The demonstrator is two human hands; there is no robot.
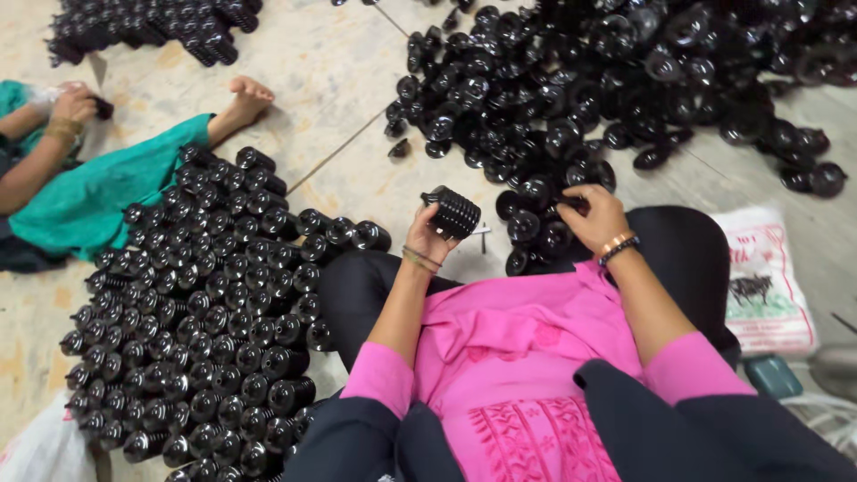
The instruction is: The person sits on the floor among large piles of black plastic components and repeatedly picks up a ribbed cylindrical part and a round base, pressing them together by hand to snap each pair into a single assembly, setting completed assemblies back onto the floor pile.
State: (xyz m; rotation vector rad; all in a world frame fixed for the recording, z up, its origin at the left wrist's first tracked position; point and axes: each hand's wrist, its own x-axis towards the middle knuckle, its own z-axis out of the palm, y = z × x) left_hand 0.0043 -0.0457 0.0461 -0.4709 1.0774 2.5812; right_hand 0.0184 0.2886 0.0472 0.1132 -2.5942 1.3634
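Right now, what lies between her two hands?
In the head view, between left hand and right hand: the ribbed black part she holds, then loose black parts.

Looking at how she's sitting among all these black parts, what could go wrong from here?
The ribbed black plastic part sits only at the left hand's fingertips, so it might slip. The right hand digs into the loose heap of black parts, which could slide further over the floor. The neat rows of stacked black parts press against her knee; a shift may topple them.
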